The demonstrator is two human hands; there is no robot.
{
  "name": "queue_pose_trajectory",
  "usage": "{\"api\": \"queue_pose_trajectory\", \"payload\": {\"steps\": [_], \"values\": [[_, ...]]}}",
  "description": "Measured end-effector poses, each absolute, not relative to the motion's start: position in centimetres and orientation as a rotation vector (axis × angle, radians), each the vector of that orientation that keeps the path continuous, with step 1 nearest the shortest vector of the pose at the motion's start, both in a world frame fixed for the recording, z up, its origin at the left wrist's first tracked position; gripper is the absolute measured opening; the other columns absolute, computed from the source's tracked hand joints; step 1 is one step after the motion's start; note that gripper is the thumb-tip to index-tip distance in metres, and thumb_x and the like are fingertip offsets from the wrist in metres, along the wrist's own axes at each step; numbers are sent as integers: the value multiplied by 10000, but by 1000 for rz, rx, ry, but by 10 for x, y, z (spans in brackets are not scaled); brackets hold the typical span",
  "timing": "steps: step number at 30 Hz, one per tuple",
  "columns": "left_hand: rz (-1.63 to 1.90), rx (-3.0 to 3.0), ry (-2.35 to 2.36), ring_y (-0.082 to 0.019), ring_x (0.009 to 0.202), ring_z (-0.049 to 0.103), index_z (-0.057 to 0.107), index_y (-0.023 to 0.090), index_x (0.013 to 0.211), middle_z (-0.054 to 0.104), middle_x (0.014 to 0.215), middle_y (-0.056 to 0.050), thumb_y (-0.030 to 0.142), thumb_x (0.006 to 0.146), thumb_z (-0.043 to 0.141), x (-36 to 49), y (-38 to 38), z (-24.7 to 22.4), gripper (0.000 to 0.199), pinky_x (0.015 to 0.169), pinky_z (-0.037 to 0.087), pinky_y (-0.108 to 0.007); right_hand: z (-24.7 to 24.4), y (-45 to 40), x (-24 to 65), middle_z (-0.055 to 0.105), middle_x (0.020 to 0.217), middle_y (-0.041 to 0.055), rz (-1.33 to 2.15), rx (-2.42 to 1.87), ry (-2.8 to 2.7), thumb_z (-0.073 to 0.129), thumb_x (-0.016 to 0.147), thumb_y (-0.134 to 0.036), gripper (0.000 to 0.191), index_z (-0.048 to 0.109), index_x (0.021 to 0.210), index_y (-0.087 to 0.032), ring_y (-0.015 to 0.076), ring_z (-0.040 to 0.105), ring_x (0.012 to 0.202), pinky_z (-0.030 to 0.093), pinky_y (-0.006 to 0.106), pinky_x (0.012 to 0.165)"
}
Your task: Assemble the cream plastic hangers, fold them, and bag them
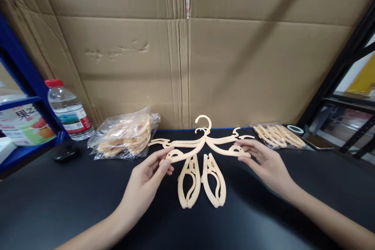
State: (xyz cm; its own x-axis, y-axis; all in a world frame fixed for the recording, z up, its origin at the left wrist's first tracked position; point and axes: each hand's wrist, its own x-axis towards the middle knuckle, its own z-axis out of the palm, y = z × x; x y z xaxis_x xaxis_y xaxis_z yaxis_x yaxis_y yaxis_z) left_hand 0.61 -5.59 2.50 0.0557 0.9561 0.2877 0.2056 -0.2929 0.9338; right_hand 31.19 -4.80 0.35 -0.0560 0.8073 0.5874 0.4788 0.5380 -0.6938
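A cream folding clothes hanger (215, 149) is spread open above the table, its hook pointing up. My left hand (150, 172) pinches the end of its left arm between thumb and fingers. At the other end, my right hand (263, 164) grips the tip of the right arm. Behind it lies another unfolded hanger (187, 142), partly covered by the held one. Two folded hangers, one on the left (181, 187) and one on the right (222, 187), lie side by side on the black table below the held hanger.
A clear bag of folded hangers (125, 136) lies back left, near a water bottle (70, 111) and a black mouse (66, 153). Back right are another bag of hangers (278, 136), a white ring (295, 129) and a phone (318, 141). Cardboard (131, 54) stands behind.
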Motion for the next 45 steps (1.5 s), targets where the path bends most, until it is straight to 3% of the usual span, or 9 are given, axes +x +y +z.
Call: {"api": "queue_pose_trajectory", "payload": {"steps": [4, 9, 15, 21, 23, 26, 31, 38, 45], "values": [[1308, 1503, 1197, -142, 718, 607, 622, 174, 1109, 661, 860, -23, 387, 799, 638, 7, -56, 26, 377, 729, 526, -247, 5, -45, 315, 663, 1081, 85, 649, -1055, -1570, 680, 777, -332, 284, 638, 1033, -216, 222, 637, 958, 545, 361, 849], [1343, 1373, 1128, -153, 798, 609, 619, 169, 1064, 655, 915, -40, 347, 780, 681, 9, -58, 28, 341, 771, 518, -252, 8, -46, 317, 653, 1091, 91, 854, -972, -1439, 709, 760, -315, 332, 623, 1064, -215, 230, 608, 1033, 491, 394, 926], [1257, 1320, 1000, -131, 755, 569, 611, 157, 860, 593, 812, -12, 324, 802, 664, 18, -68, 30, 184, 683, 519, -216, 12, -63, 290, 658, 964, 89, 1161, -877, -1294, 692, 777, -321, 455, 493, 1173, -217, 195, 630, 815, 525, 320, 674], [1073, 1354, 920, -139, 683, 600, 577, 178, 1016, 597, 809, -13, 380, 855, 590, 28, -81, 27, 258, 632, 545, -264, 9, -80, 268, 607, 704, -23, 1244, -858, -1303, 653, 830, -318, 226, 451, 812, -218, 109, 559, 636, 464, 232, 613], [1055, 1367, 930, -145, 697, 608, 572, 177, 1021, 603, 831, -19, 377, 856, 588, 30, -83, 27, 260, 619, 547, -260, 12, -86, 265, 610, 761, -3, 1271, -861, -1481, 632, 846, -323, 170, 522, 800, -201, 124, 583, 723, 484, 248, 685], [1065, 1391, 922, -136, 701, 609, 578, 172, 993, 613, 861, -27, 354, 849, 603, 30, -83, 27, 234, 594, 533, -227, 19, -95, 262, 622, 1001, 57, 1357, -784, -1704, 590, 871, -350, 186, 628, 989, -210, 177, 600, 941, 493, 318, 843], [1089, 1375, 916, -146, 702, 612, 569, 168, 1032, 621, 844, -36, 332, 823, 636, 30, -82, 27, 274, 577, 522, -225, 24, -103, 261, 484, 1324, 71, 1435, -758, -1823, 593, 869, -343, 366, 579, 1233, -305, 221, 555, 1122, 472, 388, 955], [1089, 1417, 888, -206, 883, 625, 599, 161, 1092, 660, 976, -94, 245, 743, 710, 30, -83, 28, 376, 835, 523, -331, 17, -101, 264, 330, 1466, 72, 1381, -773, -1754, 616, 856, -325, 464, 510, 1308, -311, 270, 443, 1265, 412, 455, 1026], [1002, 1430, 861, -235, 995, 591, 528, 239, 1277, 625, 1118, -86, 266, 813, 640, 31, -90, 28, 478, 826, 540, -352, 17, -103, 263, 302, 1481, 62, 1366, -768, -1756, 611, 862, -274, 480, 486, 1323, -325, 267, 414, 1292, 412, 430, 1036]]}}
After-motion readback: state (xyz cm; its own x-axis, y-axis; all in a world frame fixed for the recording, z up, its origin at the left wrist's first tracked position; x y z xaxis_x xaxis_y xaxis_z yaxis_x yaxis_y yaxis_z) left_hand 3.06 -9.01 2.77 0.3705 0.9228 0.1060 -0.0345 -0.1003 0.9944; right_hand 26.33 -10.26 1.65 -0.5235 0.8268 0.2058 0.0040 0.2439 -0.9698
